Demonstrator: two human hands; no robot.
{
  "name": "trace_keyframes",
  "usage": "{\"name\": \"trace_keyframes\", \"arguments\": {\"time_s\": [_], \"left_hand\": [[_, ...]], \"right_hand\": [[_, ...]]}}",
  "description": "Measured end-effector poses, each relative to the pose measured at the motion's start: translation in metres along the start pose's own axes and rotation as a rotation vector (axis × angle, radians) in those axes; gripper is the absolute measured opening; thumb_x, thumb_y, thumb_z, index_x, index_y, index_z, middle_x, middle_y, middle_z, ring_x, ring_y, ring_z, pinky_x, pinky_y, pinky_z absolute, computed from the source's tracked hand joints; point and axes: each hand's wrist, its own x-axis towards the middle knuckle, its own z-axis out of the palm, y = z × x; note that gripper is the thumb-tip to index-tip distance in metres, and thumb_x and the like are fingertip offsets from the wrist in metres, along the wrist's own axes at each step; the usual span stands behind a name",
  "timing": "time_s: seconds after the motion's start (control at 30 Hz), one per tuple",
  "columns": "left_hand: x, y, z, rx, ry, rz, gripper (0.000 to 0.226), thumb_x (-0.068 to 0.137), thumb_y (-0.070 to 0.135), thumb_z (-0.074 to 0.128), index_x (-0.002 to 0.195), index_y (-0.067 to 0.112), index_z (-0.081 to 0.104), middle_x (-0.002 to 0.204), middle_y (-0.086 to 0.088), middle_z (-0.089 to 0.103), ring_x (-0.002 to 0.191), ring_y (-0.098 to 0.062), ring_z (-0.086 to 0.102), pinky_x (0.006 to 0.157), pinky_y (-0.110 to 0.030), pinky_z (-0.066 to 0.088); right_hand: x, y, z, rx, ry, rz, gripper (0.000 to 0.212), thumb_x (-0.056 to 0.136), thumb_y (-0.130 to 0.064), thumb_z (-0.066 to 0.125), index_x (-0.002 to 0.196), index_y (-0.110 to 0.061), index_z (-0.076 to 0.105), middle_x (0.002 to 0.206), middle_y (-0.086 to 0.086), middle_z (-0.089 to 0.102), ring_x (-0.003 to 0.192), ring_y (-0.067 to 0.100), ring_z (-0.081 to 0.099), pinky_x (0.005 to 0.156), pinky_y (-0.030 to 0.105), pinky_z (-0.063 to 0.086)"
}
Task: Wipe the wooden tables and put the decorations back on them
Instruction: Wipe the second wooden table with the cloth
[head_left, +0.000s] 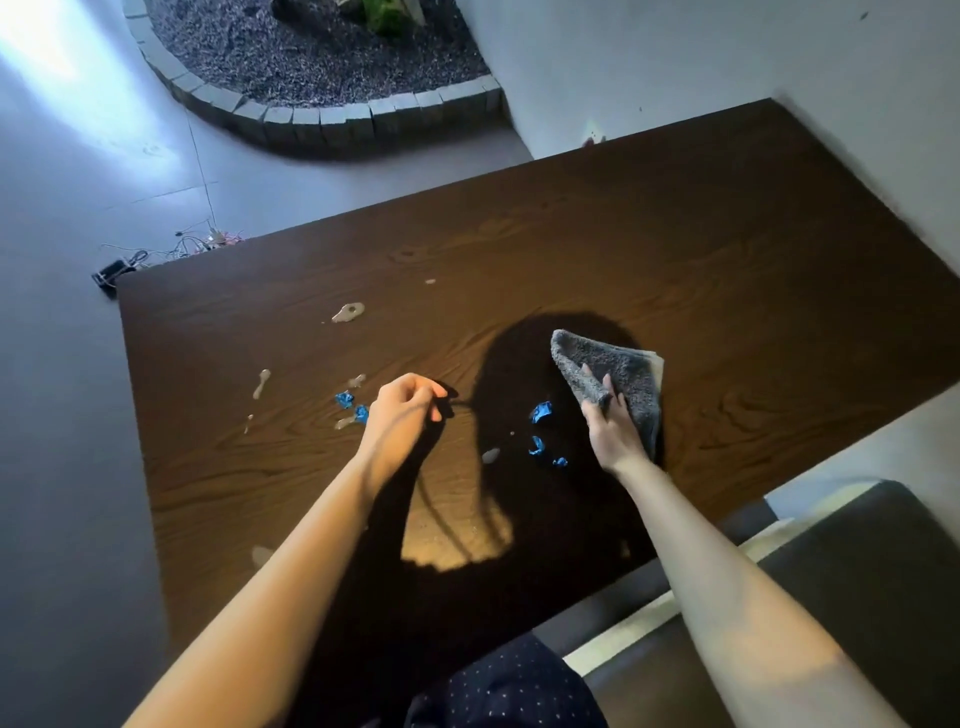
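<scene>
A dark wooden table (675, 249) fills the middle of the head view. My right hand (610, 423) grips a grey towel (618, 374) that lies on the table at centre right. Above the table, left of centre, my left hand (405, 410) hovers with its fingers curled; whether it holds anything is not visible. Crumpled blue wrappers lie by the left hand (344, 400) and near the towel (540, 413). Pale spill marks (348, 312) dot the left half of the table.
A grey tiled floor (62, 415) lies to the left, with a tangle of cables and a small black device (111, 273) by the table's far left corner. A curved stone-edged gravel bed (311, 62) sits beyond. A dark seat (857, 571) stands at lower right.
</scene>
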Motion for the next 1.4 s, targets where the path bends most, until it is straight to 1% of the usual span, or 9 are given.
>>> {"name": "trace_keyframes", "arguments": {"time_s": [0.13, 0.3, 0.57, 0.8, 0.83, 0.9, 0.93, 1.0, 1.4], "left_hand": [[-0.007, -0.008, -0.005, -0.004, -0.025, -0.018, 0.026, 0.099, 0.013, 0.038, 0.086, 0.018, 0.060, 0.067, 0.002, 0.056, 0.063, -0.009, 0.051, 0.064, -0.023, 0.041], [-0.018, -0.020, -0.015, 0.004, -0.022, -0.016, 0.029, 0.098, 0.011, 0.039, 0.079, 0.020, 0.059, 0.062, 0.003, 0.055, 0.057, -0.007, 0.049, 0.057, -0.017, 0.040], [-0.035, -0.047, -0.066, -0.020, -0.003, -0.040, 0.026, 0.094, 0.010, 0.043, 0.076, 0.016, 0.061, 0.069, 0.002, 0.058, 0.064, -0.009, 0.052, 0.062, -0.022, 0.042], [-0.034, -0.060, -0.093, 0.025, 0.023, -0.036, 0.026, 0.094, 0.009, 0.043, 0.077, 0.019, 0.061, 0.064, 0.004, 0.057, 0.058, -0.010, 0.049, 0.059, -0.024, 0.040], [-0.034, -0.061, -0.092, 0.038, 0.020, -0.041, 0.027, 0.094, 0.009, 0.043, 0.077, 0.020, 0.061, 0.062, 0.003, 0.056, 0.056, -0.010, 0.049, 0.058, -0.024, 0.040], [-0.035, -0.061, -0.089, 0.044, -0.008, -0.063, 0.027, 0.095, 0.010, 0.043, 0.079, 0.021, 0.061, 0.061, 0.003, 0.055, 0.055, -0.009, 0.048, 0.058, -0.024, 0.040], [-0.035, -0.060, -0.088, 0.042, -0.019, -0.070, 0.026, 0.095, 0.010, 0.043, 0.080, 0.021, 0.061, 0.061, 0.003, 0.055, 0.055, -0.009, 0.048, 0.058, -0.024, 0.040], [-0.032, -0.056, -0.078, 0.043, -0.023, -0.064, 0.027, 0.094, 0.009, 0.043, 0.078, 0.021, 0.062, 0.058, 0.003, 0.055, 0.053, -0.009, 0.046, 0.056, -0.025, 0.038], [-0.022, -0.024, 0.018, 0.094, -0.142, 0.012, 0.028, 0.096, 0.008, 0.040, 0.077, 0.020, 0.058, 0.061, 0.001, 0.056, 0.056, -0.013, 0.048, 0.054, -0.025, 0.039]], "right_hand": [[-0.025, 0.004, 0.019, -0.058, -0.016, -0.035, 0.049, 0.101, -0.030, 0.029, 0.148, -0.038, 0.018, 0.160, 0.003, 0.007, 0.147, 0.027, 0.005, 0.117, 0.037, 0.005], [-0.061, -0.029, 0.067, -0.029, 0.080, -0.038, 0.071, 0.082, -0.039, 0.015, 0.151, -0.021, 0.016, 0.159, 0.002, 0.012, 0.147, 0.019, 0.004, 0.116, 0.028, -0.002], [-0.056, -0.091, 0.143, -0.117, 0.100, 0.091, 0.058, 0.102, -0.031, 0.026, 0.151, -0.013, 0.000, 0.160, 0.001, -0.005, 0.147, 0.020, -0.006, 0.118, 0.034, -0.004], [-0.067, -0.122, 0.168, 0.162, -0.068, -0.046, 0.052, 0.097, -0.036, 0.028, 0.147, -0.020, 0.032, 0.157, 0.004, 0.021, 0.145, 0.021, 0.015, 0.116, 0.030, 0.006], [-0.068, -0.120, 0.164, 0.216, -0.086, -0.012, 0.059, 0.090, -0.041, 0.027, 0.138, -0.013, 0.046, 0.149, 0.011, 0.037, 0.139, 0.024, 0.030, 0.114, 0.032, 0.018], [-0.070, -0.114, 0.153, 0.275, -0.083, 0.057, 0.047, 0.076, -0.044, 0.028, 0.085, -0.010, 0.061, 0.095, 0.015, 0.062, 0.093, 0.026, 0.055, 0.083, 0.032, 0.037], [-0.070, -0.112, 0.146, 0.264, -0.070, 0.060, 0.038, 0.074, -0.043, 0.029, 0.065, -0.013, 0.050, 0.071, 0.009, 0.055, 0.071, 0.022, 0.050, 0.070, 0.031, 0.033], [-0.069, -0.101, 0.132, 0.231, -0.065, 0.035, 0.035, 0.074, -0.041, 0.030, 0.052, -0.015, 0.034, 0.054, 0.003, 0.041, 0.055, 0.019, 0.039, 0.059, 0.033, 0.027], [-0.045, -0.002, 0.026, 0.272, 0.138, 0.149, 0.037, 0.099, -0.023, 0.036, 0.063, -0.019, 0.037, 0.063, -0.001, 0.039, 0.057, 0.010, 0.036, 0.054, 0.027, 0.026]]}}
